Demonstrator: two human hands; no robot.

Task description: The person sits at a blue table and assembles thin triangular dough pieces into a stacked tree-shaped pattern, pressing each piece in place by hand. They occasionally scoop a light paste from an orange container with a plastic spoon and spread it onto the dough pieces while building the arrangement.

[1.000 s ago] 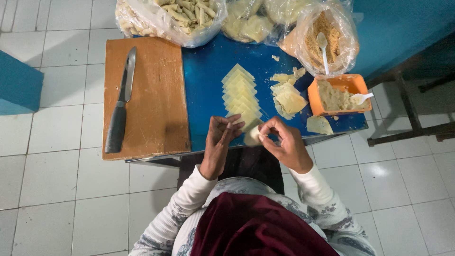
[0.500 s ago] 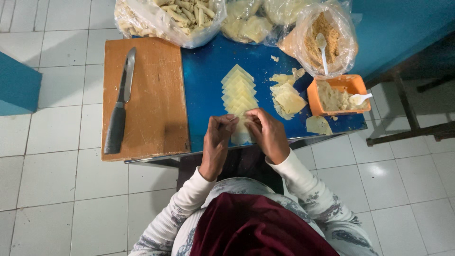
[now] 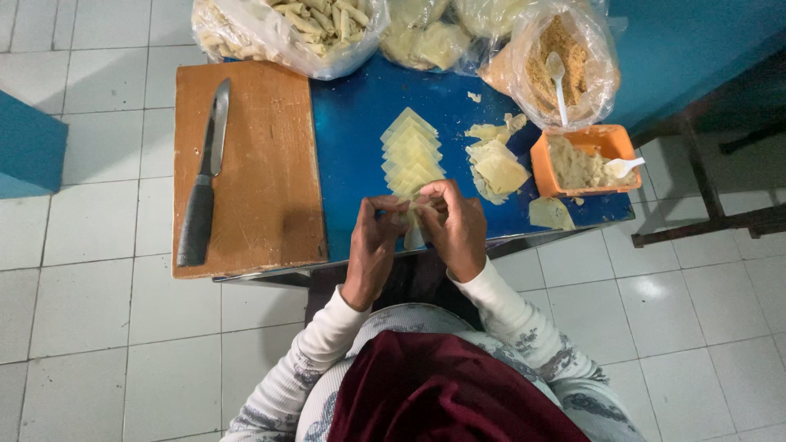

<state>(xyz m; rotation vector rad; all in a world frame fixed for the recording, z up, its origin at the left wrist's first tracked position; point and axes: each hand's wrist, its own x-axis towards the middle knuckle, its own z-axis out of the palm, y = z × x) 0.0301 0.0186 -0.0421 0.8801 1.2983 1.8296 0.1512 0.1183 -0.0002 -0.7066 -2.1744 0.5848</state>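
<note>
**Both hands pinching one wrapper at the near edge of the worktop**

Nearest the camera: dark red head covering [image 3: 442,393], patterned white sleeves below it.

Left hand [image 3: 372,245] and right hand [image 3: 458,229] meet over the near edge of the blue worktop [image 3: 352,147]. Fingers of both hands are curled in and pressed on a pale yellow dough wrapper [image 3: 413,233] held between them, touching it from either side. Most of the wrapper is hidden by the fingers; only a pale strip shows between the hands. Can't tell if there is filling inside.

Just beyond the hands: a fanned row of square wrappers [image 3: 411,151] lying flat on the worktop, overlapping. Right of it, a looser pile of wrappers [image 3: 498,168]. One single wrapper [image 3: 550,213] lies near the right front corner.

Right side: orange rectangular tub [image 3: 610,139] with pale filling and a white spoon [image 3: 626,166] resting in it.

Left side: wooden cutting board [image 3: 262,180] on the worktop, a knife [image 3: 205,176] with dark handle lying lengthwise on it, well apart from the hands.

Far edge: clear plastic bags, one with rolled pieces [image 3: 315,20], one with flat wrappers [image 3: 430,41], one with brown crumbs [image 3: 561,65] and a white spoon standing in it.

Floor is white tile [image 3: 98,311].
</note>
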